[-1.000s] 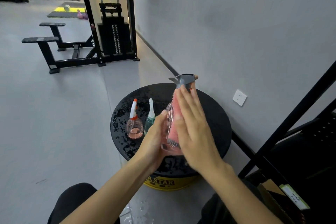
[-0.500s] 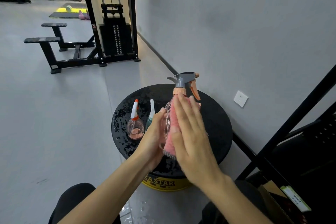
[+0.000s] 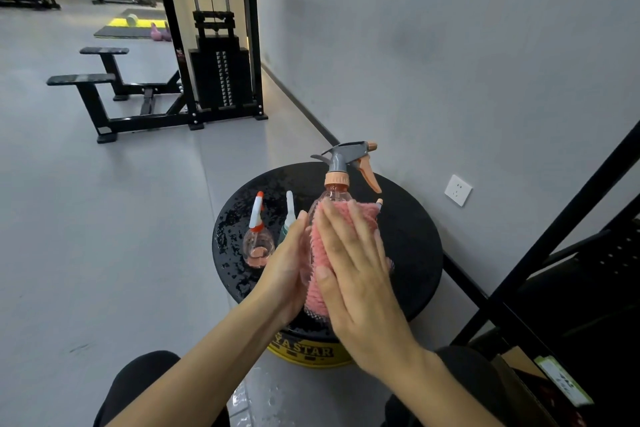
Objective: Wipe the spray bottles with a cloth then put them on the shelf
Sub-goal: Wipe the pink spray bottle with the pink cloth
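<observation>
A clear pink spray bottle [image 3: 337, 189] with a grey trigger head stands upright between my hands over the round black stool [image 3: 408, 236]. My left hand [image 3: 289, 270] holds its left side. My right hand [image 3: 353, 267] presses a fluffy pink cloth [image 3: 320, 253] flat against the bottle's body. Two smaller bottles stand on the wet stool top to the left: a round pink one with an orange-white nozzle [image 3: 257, 239] and a green one with a white nozzle [image 3: 287, 218], partly hidden by my left hand.
A black metal shelf frame [image 3: 554, 239] stands at the right, with a cardboard box [image 3: 530, 378] at its foot. A grey wall with a socket [image 3: 458, 190] is behind. A weight machine [image 3: 218, 55] and benches stand farther back. Water lies on the floor by my knees.
My right hand with the cloth has slid down the bottle, uncovering the trigger head and neck. The cloth now wraps wider round the bottle's shoulder.
</observation>
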{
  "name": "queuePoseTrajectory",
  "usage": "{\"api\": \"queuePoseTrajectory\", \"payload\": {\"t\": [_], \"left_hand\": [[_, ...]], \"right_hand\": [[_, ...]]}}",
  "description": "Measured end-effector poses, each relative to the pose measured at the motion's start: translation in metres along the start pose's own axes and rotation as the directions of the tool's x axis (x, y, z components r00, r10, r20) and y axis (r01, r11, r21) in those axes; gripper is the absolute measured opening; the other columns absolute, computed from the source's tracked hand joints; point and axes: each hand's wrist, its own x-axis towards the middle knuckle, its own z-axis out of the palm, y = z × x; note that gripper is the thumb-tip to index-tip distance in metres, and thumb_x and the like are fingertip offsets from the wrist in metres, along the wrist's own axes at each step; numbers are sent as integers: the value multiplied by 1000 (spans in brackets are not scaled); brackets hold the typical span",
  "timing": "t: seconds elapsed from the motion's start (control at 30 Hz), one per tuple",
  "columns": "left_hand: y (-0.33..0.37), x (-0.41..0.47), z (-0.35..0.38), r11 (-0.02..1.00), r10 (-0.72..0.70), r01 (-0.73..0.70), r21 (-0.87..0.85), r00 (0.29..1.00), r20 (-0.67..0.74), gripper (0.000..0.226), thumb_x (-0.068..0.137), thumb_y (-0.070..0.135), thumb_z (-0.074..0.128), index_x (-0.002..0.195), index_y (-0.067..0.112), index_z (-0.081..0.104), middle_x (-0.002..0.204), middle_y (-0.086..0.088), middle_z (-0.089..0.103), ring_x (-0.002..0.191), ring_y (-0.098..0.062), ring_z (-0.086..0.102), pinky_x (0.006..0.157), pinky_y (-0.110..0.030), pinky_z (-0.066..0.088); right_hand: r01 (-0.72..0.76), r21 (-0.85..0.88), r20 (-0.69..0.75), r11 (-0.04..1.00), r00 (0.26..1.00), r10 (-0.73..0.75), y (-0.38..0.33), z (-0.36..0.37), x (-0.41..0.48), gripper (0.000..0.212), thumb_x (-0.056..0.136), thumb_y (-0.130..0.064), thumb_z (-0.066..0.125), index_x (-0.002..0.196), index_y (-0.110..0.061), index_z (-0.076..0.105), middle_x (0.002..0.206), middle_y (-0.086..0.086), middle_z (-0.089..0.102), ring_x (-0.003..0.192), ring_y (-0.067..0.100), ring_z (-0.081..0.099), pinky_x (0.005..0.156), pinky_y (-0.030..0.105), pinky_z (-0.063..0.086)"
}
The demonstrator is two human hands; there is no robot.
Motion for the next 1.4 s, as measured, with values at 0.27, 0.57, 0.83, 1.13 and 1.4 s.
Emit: {"api": "queuePoseTrajectory", "payload": {"t": [0.27,0.57,0.83,1.13,1.4], "left_hand": [[3,-2,7,999,-42,39,31,996,75,53,102,53,23,98,44,75,112,5,75,101,-12,72,69,-36,59],[-3,-4,6,999,-18,17,44,999,27,49,101,52,29,121,26,66,119,0,73,107,-11,69,75,-22,58],[-3,-4,8,999,-29,28,20,999,14,50,100,54,30,117,29,70,114,-3,74,105,-17,71,74,-31,58],[-6,-6,9,999,-24,24,26,1000,14,47,102,51,28,129,31,60,124,5,70,116,-12,65,85,-31,54],[-15,-11,14,995,-99,99,-2,995,1,55,100,55,30,124,18,63,100,-5,77,87,-21,75,71,-38,59]], "right_hand": [[-61,65,-37,996,997,63,7,-16,32,54,105,-37,19,155,-26,4,163,-15,-3,148,2,-12,123,43,7],[-45,-166,-53,985,998,37,-2,-7,10,59,103,-38,22,155,-20,0,163,-7,-5,149,9,-11,121,36,-6],[-106,-44,-9,993,994,106,-2,-15,20,60,103,-43,22,154,-27,-7,162,-15,-12,146,0,-17,123,37,-1],[-62,68,-115,996,991,69,2,-2,8,51,105,-29,24,154,-25,10,163,-14,4,150,7,-6,121,49,12],[-56,171,-250,984,963,99,3,-37,55,50,104,-33,26,151,-15,29,160,-2,23,149,6,8,120,21,13]]}}
